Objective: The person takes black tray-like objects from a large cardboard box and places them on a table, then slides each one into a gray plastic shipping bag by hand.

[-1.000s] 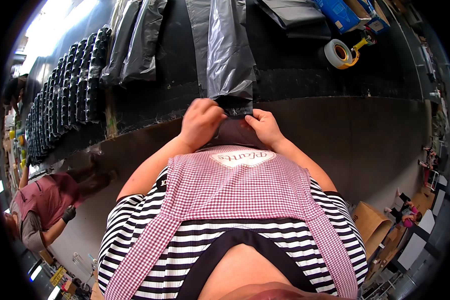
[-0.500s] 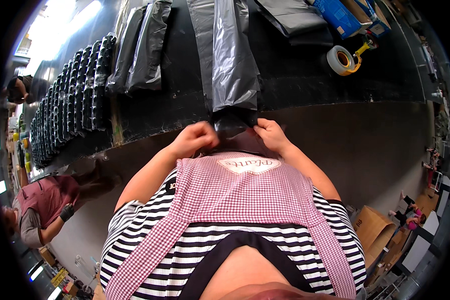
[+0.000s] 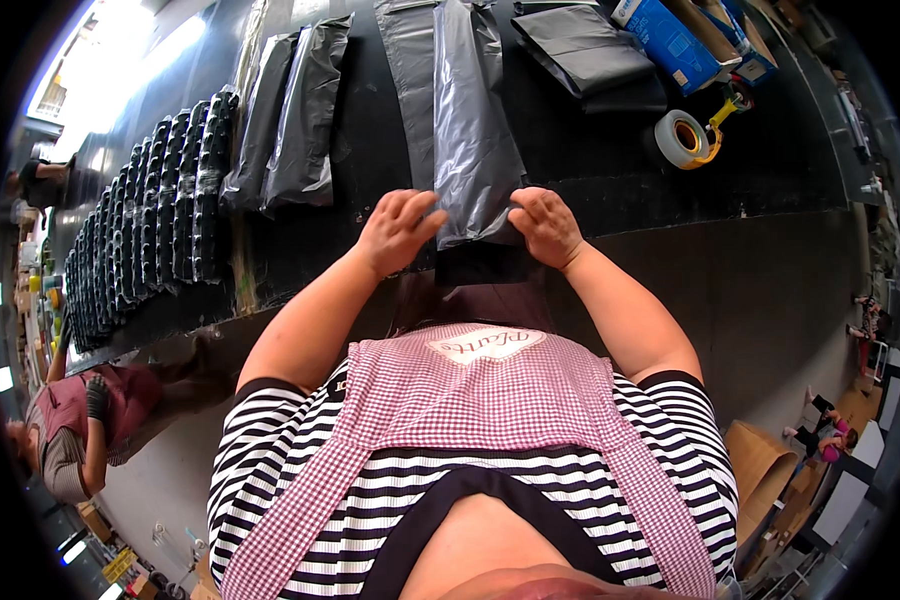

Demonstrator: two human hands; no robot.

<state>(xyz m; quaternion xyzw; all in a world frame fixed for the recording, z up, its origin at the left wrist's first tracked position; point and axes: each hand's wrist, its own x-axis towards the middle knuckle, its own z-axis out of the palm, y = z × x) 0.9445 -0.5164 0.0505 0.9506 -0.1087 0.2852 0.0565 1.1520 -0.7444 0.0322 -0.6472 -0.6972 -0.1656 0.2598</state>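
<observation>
A long, shiny grey plastic bag (image 3: 470, 150) lies lengthwise in front of me, its near end at the dark table's front edge, with a black flap (image 3: 485, 262) hanging below. Beside its left edge is my left hand (image 3: 402, 230), fingers bent and slightly apart, the tips blurred; it seems to hold nothing. At the bag's right edge, my right hand (image 3: 548, 230) has its fingers curled onto the plastic. A flat grey plastic strip (image 3: 408, 85) lies under the bag's left side.
Two filled grey bags (image 3: 305, 120) lie to the left, beside a row of black ridged plastic pieces (image 3: 160, 205). Folded grey bags (image 3: 590, 55), a tape roll on a yellow dispenser (image 3: 682, 140) and a blue box (image 3: 675, 45) sit at right. A co-worker (image 3: 80, 420) stands at left.
Both hands have moved away from me, from the bag's near end up to its sides. The left hand's fingers have loosened from a fist. The co-worker's gloved hand has shifted.
</observation>
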